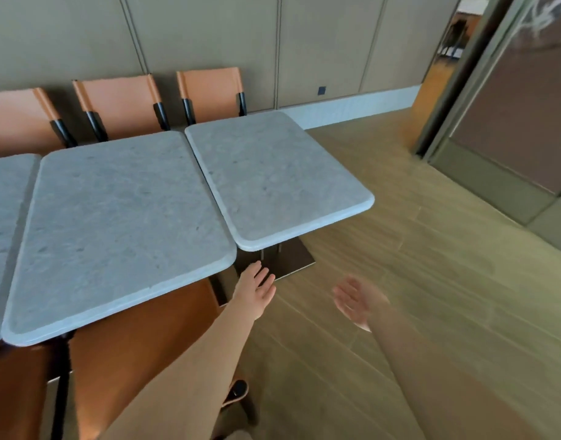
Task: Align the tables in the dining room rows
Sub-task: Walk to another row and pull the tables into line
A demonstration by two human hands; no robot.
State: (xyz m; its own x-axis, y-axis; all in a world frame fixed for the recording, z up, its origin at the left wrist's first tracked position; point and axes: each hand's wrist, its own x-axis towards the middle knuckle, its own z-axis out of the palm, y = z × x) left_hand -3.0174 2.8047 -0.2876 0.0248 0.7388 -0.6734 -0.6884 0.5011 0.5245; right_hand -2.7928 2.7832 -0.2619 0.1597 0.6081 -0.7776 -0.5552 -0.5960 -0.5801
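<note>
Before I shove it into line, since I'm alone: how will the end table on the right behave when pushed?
The end table probably feels heavy: its top looks like thick stone. With one central post on a flat base plate, a push at the edge may twist it. It should scrape across the plank floor rather than roll.

Pale grey mottled stone is shown on the tables (282, 176); orange leather with black frames is seen on the chairs (209, 90) behind them; tan wood-grain planks are shown on the floor (431, 249) beside the tables.
</note>
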